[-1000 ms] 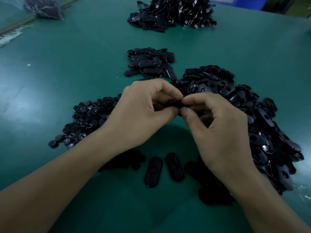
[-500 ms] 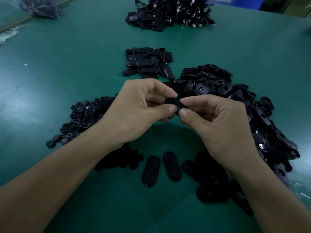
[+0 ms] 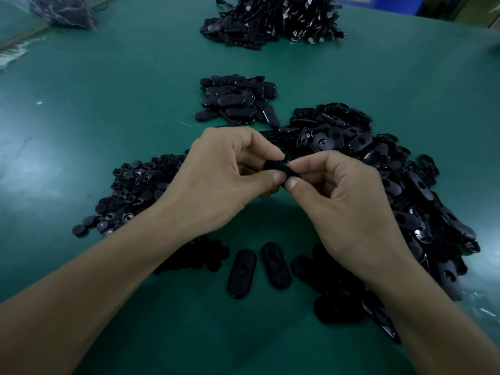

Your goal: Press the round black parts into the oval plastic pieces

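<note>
Above the green table, my left hand point(image 3: 224, 180) and my right hand point(image 3: 349, 201) meet and together pinch one black oval plastic piece point(image 3: 278, 169) between thumbs and forefingers. Most of that piece is hidden by my fingers, and I cannot tell whether a round part sits in it. A heap of small round black parts point(image 3: 135, 190) lies to the left of my left hand. A big heap of oval pieces point(image 3: 405, 185) spreads behind and to the right of my right hand.
A smaller stack of oval pieces point(image 3: 238, 100) lies behind my hands. Two single ovals point(image 3: 257, 269) rest near the front, between my wrists. A tangle of black cabled parts point(image 3: 273, 20) sits at the far edge, and a plastic bag point(image 3: 62, 9) at the far left.
Both hands have risen slightly and turned the pinched oval piece between the fingertips; my right thumb now sits lower against my left thumb. The piles have not changed.
</note>
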